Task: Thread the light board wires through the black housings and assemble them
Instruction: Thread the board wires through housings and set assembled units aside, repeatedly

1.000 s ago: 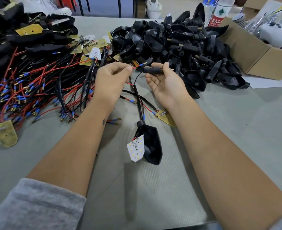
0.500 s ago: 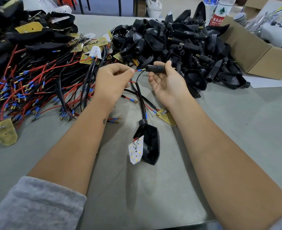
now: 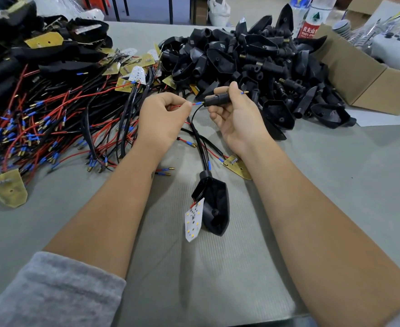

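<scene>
My right hand [image 3: 235,119] grips a short black tubular stem [image 3: 214,99] above the table. A blue-tipped wire end [image 3: 244,92] sticks out of its right side. My left hand [image 3: 162,119] pinches a red wire [image 3: 195,104] at the stem's left opening. A black wire runs from the stem down to a black housing [image 3: 214,206] lying on the table between my forearms. A white light board [image 3: 193,219] with several yellow LEDs leans against the housing's left side, joined by red and black wires.
A heap of wired light boards [image 3: 52,119] with red and black leads covers the table's left. A pile of black housings and stems [image 3: 260,64] fills the back right. A cardboard box [image 3: 368,79] stands at the right. A loose brass-coloured board [image 3: 237,166] lies under my right wrist.
Both hands have drawn slightly nearer each other. The red wire has gone further into the stem, and a blue-tipped end now shows out of its right side. The housing and board have shifted a little.
</scene>
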Demonstrator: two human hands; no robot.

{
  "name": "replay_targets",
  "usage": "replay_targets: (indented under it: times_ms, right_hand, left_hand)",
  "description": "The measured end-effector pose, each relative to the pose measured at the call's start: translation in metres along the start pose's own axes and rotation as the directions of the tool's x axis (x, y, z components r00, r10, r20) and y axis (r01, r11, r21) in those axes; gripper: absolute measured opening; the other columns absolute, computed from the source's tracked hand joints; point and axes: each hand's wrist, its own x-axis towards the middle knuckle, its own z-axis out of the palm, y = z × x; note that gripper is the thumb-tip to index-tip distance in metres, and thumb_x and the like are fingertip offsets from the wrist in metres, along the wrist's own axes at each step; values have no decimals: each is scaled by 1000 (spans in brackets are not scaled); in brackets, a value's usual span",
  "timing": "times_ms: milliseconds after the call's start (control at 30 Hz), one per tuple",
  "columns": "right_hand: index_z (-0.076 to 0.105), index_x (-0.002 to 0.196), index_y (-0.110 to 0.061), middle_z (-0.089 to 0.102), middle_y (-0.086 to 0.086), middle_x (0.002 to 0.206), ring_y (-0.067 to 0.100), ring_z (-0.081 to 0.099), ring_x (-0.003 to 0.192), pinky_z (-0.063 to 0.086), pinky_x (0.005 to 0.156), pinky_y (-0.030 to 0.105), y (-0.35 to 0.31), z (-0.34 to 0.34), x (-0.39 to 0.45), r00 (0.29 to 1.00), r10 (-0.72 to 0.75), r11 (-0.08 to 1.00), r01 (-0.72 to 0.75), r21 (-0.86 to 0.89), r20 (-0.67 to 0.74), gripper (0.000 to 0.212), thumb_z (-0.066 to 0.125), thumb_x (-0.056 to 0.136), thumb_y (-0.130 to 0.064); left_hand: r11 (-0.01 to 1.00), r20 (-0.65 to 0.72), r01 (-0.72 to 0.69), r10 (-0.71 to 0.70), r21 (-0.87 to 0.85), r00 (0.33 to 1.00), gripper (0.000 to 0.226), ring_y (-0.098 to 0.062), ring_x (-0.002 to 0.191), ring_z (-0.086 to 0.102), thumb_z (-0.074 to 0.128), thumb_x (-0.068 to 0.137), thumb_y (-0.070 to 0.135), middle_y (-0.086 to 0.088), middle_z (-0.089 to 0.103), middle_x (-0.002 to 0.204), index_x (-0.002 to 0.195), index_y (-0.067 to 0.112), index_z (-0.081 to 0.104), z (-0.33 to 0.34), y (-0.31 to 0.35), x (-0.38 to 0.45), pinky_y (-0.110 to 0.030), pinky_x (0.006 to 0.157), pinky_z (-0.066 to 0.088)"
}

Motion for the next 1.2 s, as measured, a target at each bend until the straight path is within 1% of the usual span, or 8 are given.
replay_targets:
  times_ms: [167,467,667,767,867,1000,1067,1200]
  right_hand:
    - [61,93,-7,68,7,77,12,61,59,52,59,21,-1,-2,-1,998,-62,996,62,-70,7,31,41,105,-27]
    - [62,94,-7,69,7,79,11,62,61,54,62,22,-4,-1,-5,998,-52,994,56,-91,45,30,42,105,-26]
    - [61,95,-6,70,7,81,12,63,61,54,62,22,-5,-1,-6,996,-46,995,52,-80,78,29,42,105,-25]
    - [61,96,-7,71,7,83,13,63,63,54,64,23,-6,-2,-6,995,-40,997,46,-65,97,28,41,105,-24]
    - [61,96,-7,71,7,84,13,63,63,54,64,24,-7,-2,-6,994,-22,998,27,-50,110,28,40,106,-23]
    - [61,94,-6,71,7,78,12,61,56,53,58,23,-7,-2,-7,996,-19,997,26,-74,91,30,40,106,-24]
    - [61,95,-5,71,7,78,13,63,57,53,58,23,-7,-1,-7,996,-21,998,26,-60,89,29,40,106,-22]
    - [57,110,-6,73,7,79,15,66,62,55,61,24,-5,2,-8,995,-15,997,23,-77,102,21,40,106,-18]
  left_hand:
    - [998,42,-28,31,-62,999,19,4,51,45,67,90,16,10,55,61,73,23,67,-1,3,-2,-10,57,41]
    - [997,39,-28,31,-71,999,17,0,54,46,69,90,22,9,57,62,73,26,68,-2,-2,1,-15,58,42]
    - [996,54,-40,45,-80,998,19,0,54,46,71,89,23,13,56,58,72,30,68,-3,-5,3,-15,58,42]
    - [996,59,-31,36,-84,998,19,4,53,48,70,90,24,19,58,52,72,31,68,-4,-5,3,-12,57,43]
    - [996,60,-30,35,-88,998,19,5,55,50,68,91,25,19,60,54,73,32,68,-4,-4,2,-10,58,44]
    - [996,81,-33,40,-83,996,18,1,54,46,70,90,25,11,56,60,73,31,68,-4,-3,1,-13,57,42]
    - [996,79,-27,34,-87,996,17,0,54,46,70,90,24,10,56,60,73,30,69,-4,-2,0,-14,57,42]
    - [997,96,-17,24,-78,995,18,-5,51,51,68,91,21,9,57,53,74,25,68,-2,0,-1,-25,58,47]
